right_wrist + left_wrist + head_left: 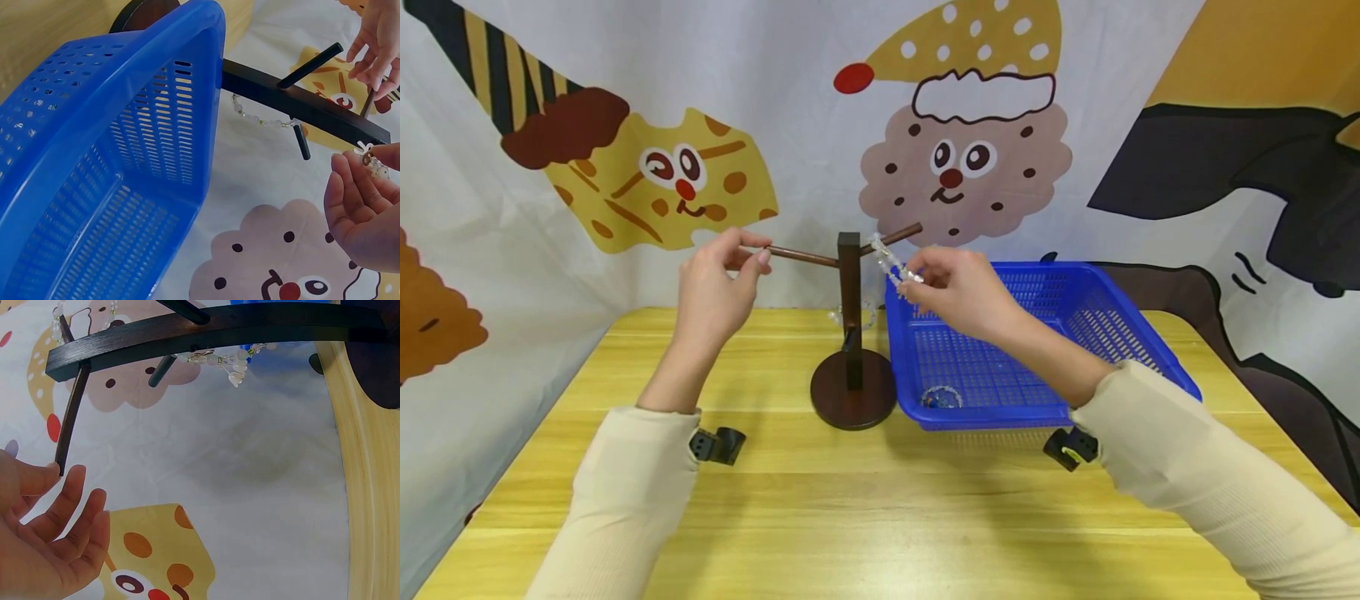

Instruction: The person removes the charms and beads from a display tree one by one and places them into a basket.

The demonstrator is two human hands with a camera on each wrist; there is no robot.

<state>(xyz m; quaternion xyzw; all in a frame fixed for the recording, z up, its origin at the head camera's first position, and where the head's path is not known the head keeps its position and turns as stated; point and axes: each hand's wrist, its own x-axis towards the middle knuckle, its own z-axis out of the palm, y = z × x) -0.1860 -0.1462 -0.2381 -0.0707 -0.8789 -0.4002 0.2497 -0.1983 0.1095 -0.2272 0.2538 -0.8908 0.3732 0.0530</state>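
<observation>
A bracelet (clear-beaded) extends from the pinching right hand.

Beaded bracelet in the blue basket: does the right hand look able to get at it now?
Probably not right away: the right hand pinches a clear beaded bracelet by the dark stand. Otherwise the way looks free: the blue basket is open-topped, with nothing over the bracelet inside.
</observation>
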